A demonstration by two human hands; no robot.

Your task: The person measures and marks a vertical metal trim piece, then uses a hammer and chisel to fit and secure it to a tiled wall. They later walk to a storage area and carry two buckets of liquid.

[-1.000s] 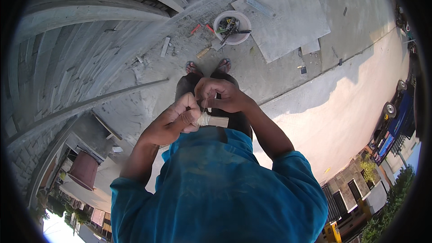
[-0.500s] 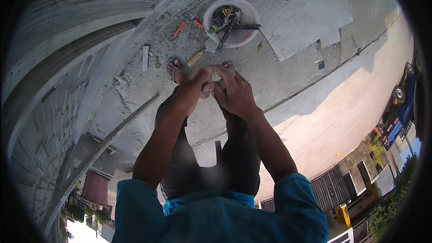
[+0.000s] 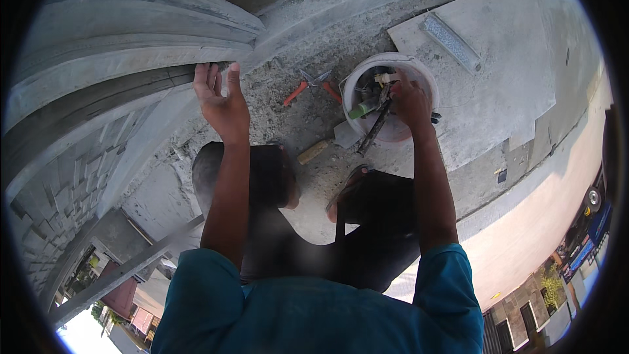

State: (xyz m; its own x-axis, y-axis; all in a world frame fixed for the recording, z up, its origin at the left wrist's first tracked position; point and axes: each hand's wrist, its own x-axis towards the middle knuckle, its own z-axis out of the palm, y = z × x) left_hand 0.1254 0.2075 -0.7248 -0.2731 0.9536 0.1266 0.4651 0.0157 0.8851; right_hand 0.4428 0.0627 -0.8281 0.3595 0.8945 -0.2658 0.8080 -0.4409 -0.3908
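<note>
1. Bucket [image 3: 401,59]: pale, round, standing on the ground [image 3: 288,132] ahead and to the right.
2. Right hand [image 3: 411,99]: extended over the rim, fingers bent downward. A pale item [image 3: 388,78] lies at the fingertips; from my remote view I cannot tell whether they pinch it.
3. Left hand [image 3: 224,101]: fingers spread, nothing held, just beside the edge of the concrete ledge [image 3: 157,59]. I cannot confirm contact. I recommend a firm rest there if balance needs support.
4. Dark bar [image 3: 373,132]: projects over the near rim. I would route the right wrist clear; a knock could swing it.
5. Green object [image 3: 362,110]: beside the bar, inside. I advise straight vertical hand travel so that loose pieces do not snag.
6. Red-handled pliers [image 3: 317,82]: on the ground left of the bucket, handles apart. I treat them as outside the working path.
</note>
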